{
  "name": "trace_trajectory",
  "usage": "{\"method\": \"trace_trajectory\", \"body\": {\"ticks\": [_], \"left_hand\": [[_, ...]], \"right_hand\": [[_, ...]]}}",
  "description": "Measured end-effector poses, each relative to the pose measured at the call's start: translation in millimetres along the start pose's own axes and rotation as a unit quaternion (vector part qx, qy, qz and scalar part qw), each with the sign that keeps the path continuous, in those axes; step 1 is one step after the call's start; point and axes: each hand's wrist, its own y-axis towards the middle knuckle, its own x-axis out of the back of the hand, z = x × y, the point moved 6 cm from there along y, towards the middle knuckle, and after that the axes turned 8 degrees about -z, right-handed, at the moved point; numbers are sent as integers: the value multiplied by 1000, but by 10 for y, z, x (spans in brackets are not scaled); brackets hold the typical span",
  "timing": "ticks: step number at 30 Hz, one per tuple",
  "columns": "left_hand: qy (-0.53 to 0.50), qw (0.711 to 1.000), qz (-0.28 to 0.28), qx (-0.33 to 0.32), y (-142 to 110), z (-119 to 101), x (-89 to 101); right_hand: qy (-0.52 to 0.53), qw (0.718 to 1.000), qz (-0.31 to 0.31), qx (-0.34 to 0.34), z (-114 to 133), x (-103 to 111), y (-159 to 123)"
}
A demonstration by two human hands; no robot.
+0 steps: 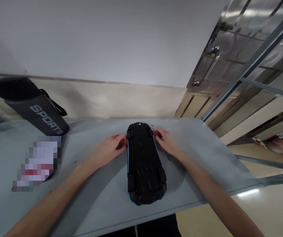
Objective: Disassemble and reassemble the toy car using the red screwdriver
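A toy car (143,154) lies upside down on the grey table, its black underside and wheels facing up and a thin blue edge of the body showing along its sides. At its far left wheel, my left hand (111,146) has curled fingers pressed against the side. My right hand (164,140) is closed opposite, with thumb and fingertips pinched at the far right wheel. Between them the two hands grip the far end of the car. Some fingertips are hidden by the hands.
A dark grey bottle marked SPORT (36,107) with a wrist strap stands at the back left. Near it lies a pixelated flat object (39,161). The grey table (200,148) meets a wall behind. Metal frame bars (249,65) rise on the right, before a door with a handle (209,67).
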Motion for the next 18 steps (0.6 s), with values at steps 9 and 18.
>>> {"method": "trace_trajectory", "body": {"ticks": [9,18], "left_hand": [[4,1000,4,-7,-7,-10,30],[18,1000,-3,-11,-7,-2,47]], "right_hand": [[-10,1000,1,16,21,25,-18],[-34,999,31,11,51,-7,-28]]}}
